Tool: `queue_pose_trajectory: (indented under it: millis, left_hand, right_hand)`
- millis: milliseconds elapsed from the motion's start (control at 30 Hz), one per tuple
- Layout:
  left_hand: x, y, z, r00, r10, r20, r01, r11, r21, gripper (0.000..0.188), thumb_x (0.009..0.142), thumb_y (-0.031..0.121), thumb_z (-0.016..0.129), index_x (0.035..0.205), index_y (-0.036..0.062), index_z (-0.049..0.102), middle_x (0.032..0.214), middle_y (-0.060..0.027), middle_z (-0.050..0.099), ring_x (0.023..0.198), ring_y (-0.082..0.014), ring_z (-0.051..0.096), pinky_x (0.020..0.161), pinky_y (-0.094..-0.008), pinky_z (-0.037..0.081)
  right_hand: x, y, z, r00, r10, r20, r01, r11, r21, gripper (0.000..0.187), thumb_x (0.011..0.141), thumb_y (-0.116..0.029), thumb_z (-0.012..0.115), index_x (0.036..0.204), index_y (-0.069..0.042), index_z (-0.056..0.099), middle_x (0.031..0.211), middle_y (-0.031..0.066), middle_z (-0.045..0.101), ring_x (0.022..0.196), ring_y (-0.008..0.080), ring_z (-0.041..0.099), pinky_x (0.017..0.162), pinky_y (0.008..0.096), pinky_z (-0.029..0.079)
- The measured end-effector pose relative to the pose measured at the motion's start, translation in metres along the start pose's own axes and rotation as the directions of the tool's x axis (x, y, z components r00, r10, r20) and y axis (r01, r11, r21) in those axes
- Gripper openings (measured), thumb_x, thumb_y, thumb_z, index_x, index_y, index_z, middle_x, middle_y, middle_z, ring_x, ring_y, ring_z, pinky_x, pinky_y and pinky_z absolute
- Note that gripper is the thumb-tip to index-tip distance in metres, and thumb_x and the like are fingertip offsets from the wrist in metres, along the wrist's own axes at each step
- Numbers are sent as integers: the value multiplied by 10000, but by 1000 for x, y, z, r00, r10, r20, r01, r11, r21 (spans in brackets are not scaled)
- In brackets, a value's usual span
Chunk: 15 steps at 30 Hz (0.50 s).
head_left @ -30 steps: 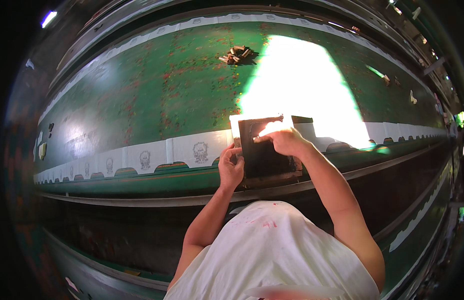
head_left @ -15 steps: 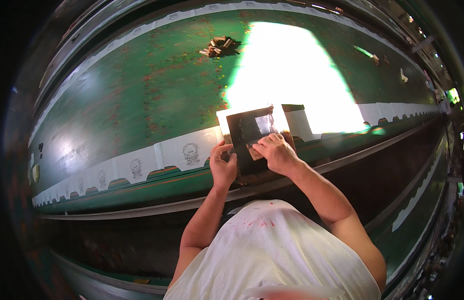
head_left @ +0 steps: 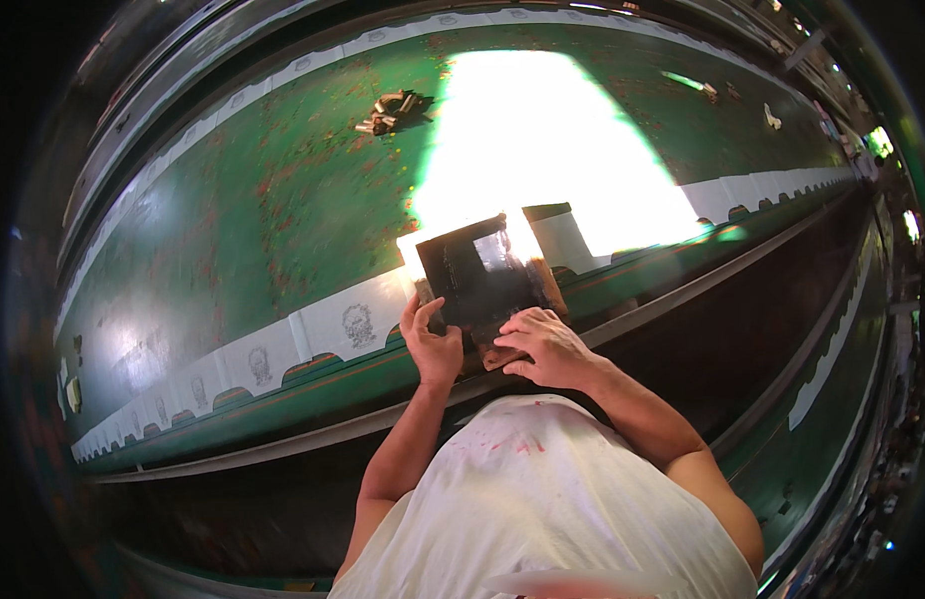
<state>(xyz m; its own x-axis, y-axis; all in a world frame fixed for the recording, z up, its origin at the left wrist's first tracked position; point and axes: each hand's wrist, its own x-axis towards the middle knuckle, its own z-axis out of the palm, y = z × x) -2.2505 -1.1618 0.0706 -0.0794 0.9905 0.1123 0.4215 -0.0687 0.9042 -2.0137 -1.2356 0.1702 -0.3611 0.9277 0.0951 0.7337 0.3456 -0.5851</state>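
Observation:
A small dark printing screen (head_left: 461, 275) in a wooden frame lies over the near edge of the long green table (head_left: 198, 235). My left hand (head_left: 433, 341) grips its left side near the close corner, thumb and fingers bent around the frame. At the near end of the screen my right hand (head_left: 547, 347) is closed on a brown, flat-edged squeegee (head_left: 498, 356), mostly covered by the fingers. White scalloped pieces (head_left: 318, 327) with dark printed figures run in a row along the near edge, left of the screen. What lies under the screen is hidden.
A heap of short brown pieces (head_left: 388, 112) sits on the table beyond the screen. Glaring sunlight (head_left: 542, 150) washes out the middle of the tabletop. Another white printed row (head_left: 373, 40) follows the far edge. A metal rail (head_left: 273, 451) runs between me and the table.
My right hand has drawn the squeegee toward me, from the middle of the screen to its near end. My left hand stays at the frame's left side. The whole view has shifted slightly.

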Motion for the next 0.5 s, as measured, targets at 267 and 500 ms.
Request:
queue_pose_trajectory:
  millis: [267, 500]
  left_hand:
    - [1, 19, 13, 998, 46, -41, -49, 997, -65, 441, 788, -133, 741, 1159, 91, 821, 1602, -224, 633, 1525, -411, 572, 1286, -509, 463]
    - [-14, 67, 108, 994, 98, -54, -103, 991, -89, 414, 809, -107, 711, 1146, 100, 833, 1570, -262, 637, 1497, -429, 580, 1277, -526, 455]
  right_hand:
    - [-55, 61, 0, 781, 450, -433, -301, 879, 371, 382, 1036, -203, 859, 1375, -38, 798, 1430, 184, 760, 1328, 381, 730, 1144, 482, 584]
    - [-104, 137, -43, 802, 353, -482, -179, 911, 370, 361, 1043, -171, 841, 1375, -36, 796, 1447, 171, 762, 1345, 349, 726, 1126, 445, 592]
